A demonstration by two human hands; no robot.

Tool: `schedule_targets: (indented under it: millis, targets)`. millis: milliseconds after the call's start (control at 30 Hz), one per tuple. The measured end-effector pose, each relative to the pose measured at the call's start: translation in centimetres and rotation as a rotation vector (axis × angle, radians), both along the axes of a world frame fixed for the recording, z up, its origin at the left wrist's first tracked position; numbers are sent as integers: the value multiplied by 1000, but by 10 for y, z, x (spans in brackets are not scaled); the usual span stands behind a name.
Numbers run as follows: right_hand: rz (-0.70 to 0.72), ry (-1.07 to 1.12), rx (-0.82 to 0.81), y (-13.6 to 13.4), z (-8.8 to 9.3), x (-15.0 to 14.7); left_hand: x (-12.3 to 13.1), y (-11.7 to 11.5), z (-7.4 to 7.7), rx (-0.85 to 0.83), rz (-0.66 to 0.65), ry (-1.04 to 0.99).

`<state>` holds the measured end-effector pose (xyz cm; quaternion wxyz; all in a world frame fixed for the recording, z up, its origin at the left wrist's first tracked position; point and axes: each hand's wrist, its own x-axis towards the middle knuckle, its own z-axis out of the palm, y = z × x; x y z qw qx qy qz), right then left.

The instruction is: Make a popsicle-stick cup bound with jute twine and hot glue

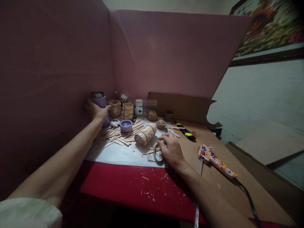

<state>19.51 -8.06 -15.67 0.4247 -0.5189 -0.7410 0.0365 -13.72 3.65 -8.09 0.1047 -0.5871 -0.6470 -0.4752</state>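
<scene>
At the far left, my left hand (96, 110) is wrapped around an upright purple tumbler (102, 102) with a metal rim and no lid on it. A round purple lid (126, 126) lies among the loose craft sticks (120, 136). My right hand (171, 148) rests low on the table, its fingers curled beside a tan loop of cord (156, 155). Something dark shows under those fingers, too hidden to name. Just left of that hand, a stick-covered cylinder (145, 134) bound with twine lies on its side.
Two stick-covered cups (128, 110) stand behind, near clear plastic bottles (138, 110). Twine balls (161, 124), a brown pot (168, 115) and a black-yellow utility knife (185, 130) lie toward the back. A flower-patterned glue gun (216, 161) with a cord is at right. Pink panels (171, 57) enclose the table.
</scene>
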Motion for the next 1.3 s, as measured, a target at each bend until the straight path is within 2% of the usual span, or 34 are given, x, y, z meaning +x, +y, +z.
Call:
schedule_targets:
  millis: [67,133,167,200,233,300,333,367,433,533,633,700,767,900,1000,1067,1167,1300]
  targets:
    - [2,2,-10,0,0,-1,17,-16,5,55,190,-108]
    - [6,0,-20,-1,1,-1,37,-31,12,119,209,40]
    - [9,1,-24,-1,1,-2,48,-36,15,80,127,173]
    - [11,2,-26,-1,1,-2,57,-40,17,-32,7,303]
    - [13,3,-27,-2,1,-2,66,-41,18,-254,-194,491]
    - [11,6,-25,-2,1,-1,79,-39,17,-455,-375,640]
    - [8,5,-24,-2,1,-1,83,-37,15,-576,-427,798]
    - [6,4,-25,-2,2,-1,87,-35,12,-625,-450,932]
    - [5,-1,-32,-2,2,-1,91,-33,4,-637,-442,1128]
    - [4,-11,-40,-2,2,-1,96,-34,-3,-600,-426,1212]
    - [10,-17,-32,-1,1,-1,96,-36,1,-574,-406,1203]
    - [20,-18,-30,0,-1,-1,93,-38,13,-534,-370,1188]
    - [25,-19,-33,0,-2,0,85,-40,32,-431,-311,1107]
    - [27,-22,-51,0,-2,-1,58,-42,75,-150,-132,590]
    - [32,-36,-74,0,-1,-2,30,-34,93,0,-37,259]
    - [39,-46,-85,-1,-1,-3,12,-25,93,79,11,107]
    - [51,-48,-88,-2,0,-3,-9,-12,83,97,38,-42]
    - [52,-46,-95,-3,0,-3,-15,-8,74,121,4,-32]
